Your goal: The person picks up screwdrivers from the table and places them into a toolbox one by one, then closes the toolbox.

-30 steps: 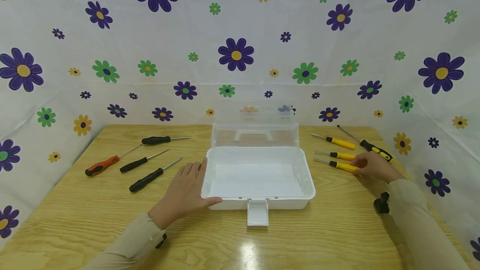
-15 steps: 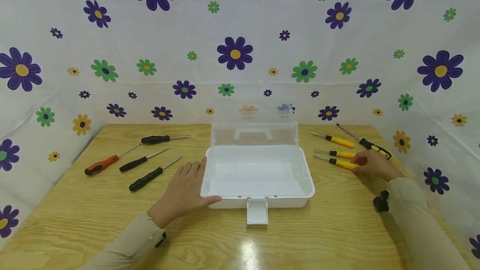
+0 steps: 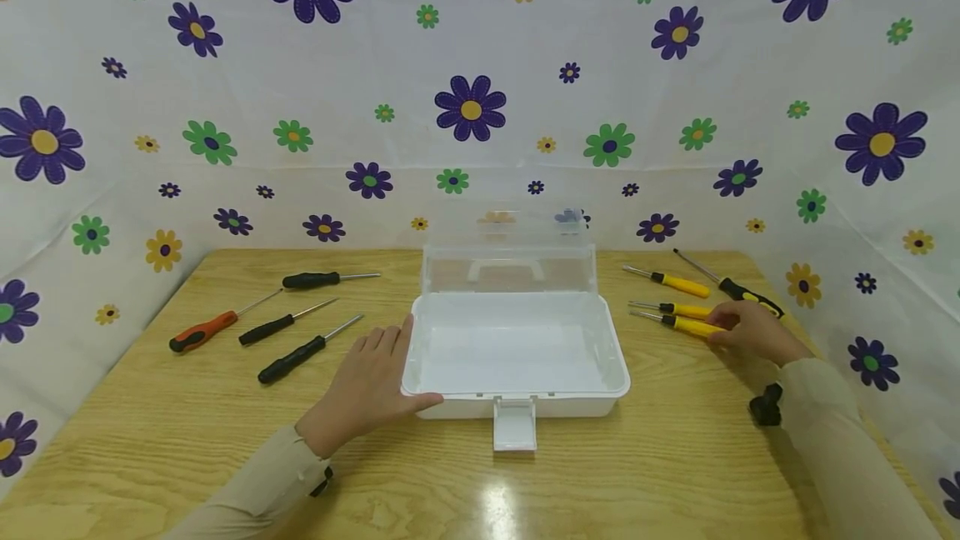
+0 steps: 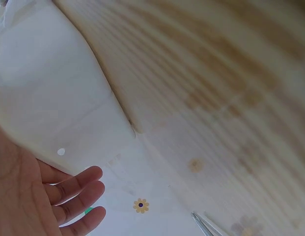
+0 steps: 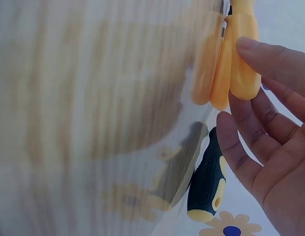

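Observation:
My right hand (image 3: 759, 333) pinches the handle end of the nearest yellow-handled screwdriver (image 3: 692, 327). In the right wrist view its thumb lies on the yellow handle (image 5: 244, 73), with fingers behind. Two more yellow screwdrivers (image 3: 684, 284) lie just beyond, and a black-and-yellow screwdriver (image 3: 742, 294) is close behind the hand. My left hand (image 3: 367, 386) rests against the left side of a white toolbox (image 3: 517, 407), fingers extended along the wall and thumb at the front corner. The box's clear lid (image 3: 450, 272) is raised, its front latch (image 3: 515, 427) hangs down, and nothing lies inside.
Left of the box lie three black-handled screwdrivers (image 3: 292, 359) and an orange-and-black screwdriver (image 3: 204, 332). They are on a wooden table (image 3: 405, 482). A white curtain with printed flowers (image 3: 480, 40) encloses the back and both sides.
The nearest yellow screwdriver has shifted slightly in the right hand, its tip now a little higher in the view. The left hand and toolbox have stayed in place.

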A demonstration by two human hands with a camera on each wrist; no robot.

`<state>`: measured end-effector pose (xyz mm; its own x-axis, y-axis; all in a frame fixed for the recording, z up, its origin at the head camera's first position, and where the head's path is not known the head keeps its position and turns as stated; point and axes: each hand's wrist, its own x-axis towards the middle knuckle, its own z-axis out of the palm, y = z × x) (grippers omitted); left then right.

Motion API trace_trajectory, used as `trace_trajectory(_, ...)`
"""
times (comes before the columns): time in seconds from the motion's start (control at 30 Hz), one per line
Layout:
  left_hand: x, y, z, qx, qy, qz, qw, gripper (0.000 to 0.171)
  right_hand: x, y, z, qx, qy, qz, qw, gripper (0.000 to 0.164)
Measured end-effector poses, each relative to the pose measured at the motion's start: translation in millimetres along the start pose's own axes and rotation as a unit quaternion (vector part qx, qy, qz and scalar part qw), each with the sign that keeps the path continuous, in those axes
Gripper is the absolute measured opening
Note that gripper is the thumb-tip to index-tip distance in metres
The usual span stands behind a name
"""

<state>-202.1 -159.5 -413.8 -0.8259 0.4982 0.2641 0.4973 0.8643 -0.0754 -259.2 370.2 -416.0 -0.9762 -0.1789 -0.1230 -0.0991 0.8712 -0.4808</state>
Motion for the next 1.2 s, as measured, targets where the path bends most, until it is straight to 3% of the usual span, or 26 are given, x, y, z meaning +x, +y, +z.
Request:
trace_trajectory(0.4, -1.7, 0.9, 1.1, 0.001, -0.008, -0.008, 0.9999, 0.112, -5.1, 2.1, -4.2, 0.0, 0.033, -0.001, 0.999, 0.026)
trace_trajectory(0.67, -1.4, 1.5, 3.1, 0.022, 0.009, -0.006, 0.9997, 0.109, -7.1, 2.9, -6.7, -0.01, 0.046, -0.018, 0.999, 0.023)
trace_trajectory(0.93, -1.3, 2.4, 1.6, -0.007, 0.017, -0.02, 0.9996, 0.103, -9.0, -1.3, -9.4, -0.017, 0.052, -0.013, 0.998, 0.022)
trace_trajectory(1.2, -1.5, 2.6, 1.6, 0.006, 0.028, -0.015, 0.9995, 0.098, -9.9, -1.2, -12.3, -0.023, 0.064, -0.021, 0.997, 0.023)
